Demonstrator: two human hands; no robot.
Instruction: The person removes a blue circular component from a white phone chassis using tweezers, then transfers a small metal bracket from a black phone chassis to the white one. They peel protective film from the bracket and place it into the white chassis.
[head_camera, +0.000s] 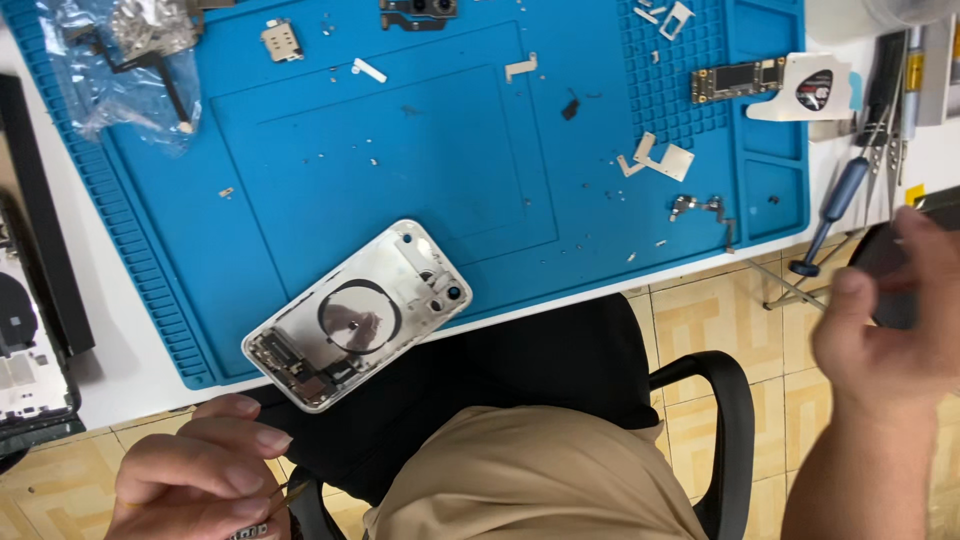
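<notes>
Blue mat (300, 150), phone shell (360, 315), scattered brackets (665, 160)

I saw an opened white phone housing (358, 315) lying just above my left hand (195, 470), on the blue mat (400, 150). A blue-handled screwdriver (828, 215) lay close to the left of my right hand (885, 330), and a small circuit board (738, 80) lay further up.

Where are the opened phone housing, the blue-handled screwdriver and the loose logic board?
phone housing (358, 318): head view, on its round coil.
blue-handled screwdriver (838, 198): head view, on its blue handle.
logic board (738, 79): head view, mid-board.
</notes>
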